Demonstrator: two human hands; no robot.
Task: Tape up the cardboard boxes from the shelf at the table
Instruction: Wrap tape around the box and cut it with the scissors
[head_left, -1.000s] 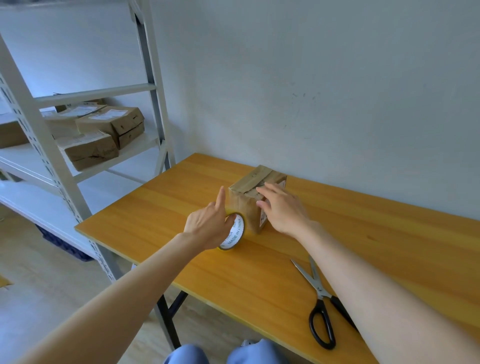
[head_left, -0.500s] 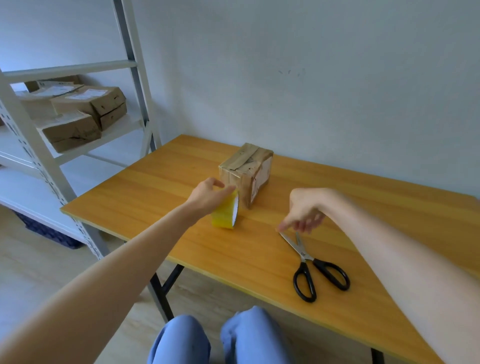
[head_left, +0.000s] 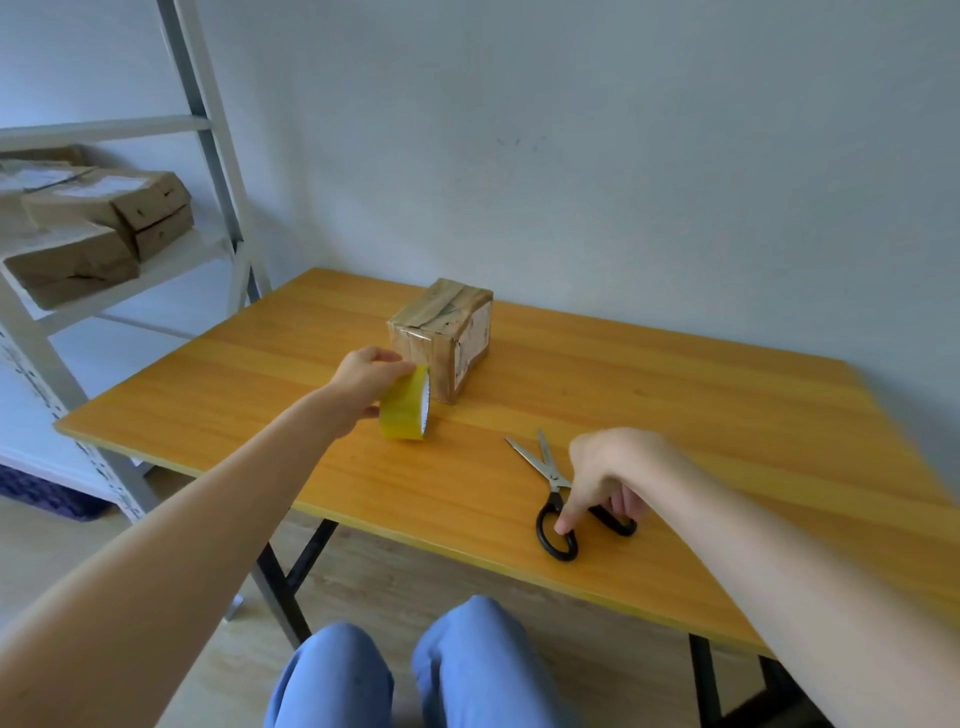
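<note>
Tape (head_left: 402, 411) in left hand (head_left: 363, 376), scissors (head_left: 541, 464) in right (head_left: 613, 467)

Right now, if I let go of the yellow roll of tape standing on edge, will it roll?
Probably: the yellow roll of tape stands on its round rim on the smooth wooden table, steadied by the left hand. Its wide band likely resists tipping.
</note>
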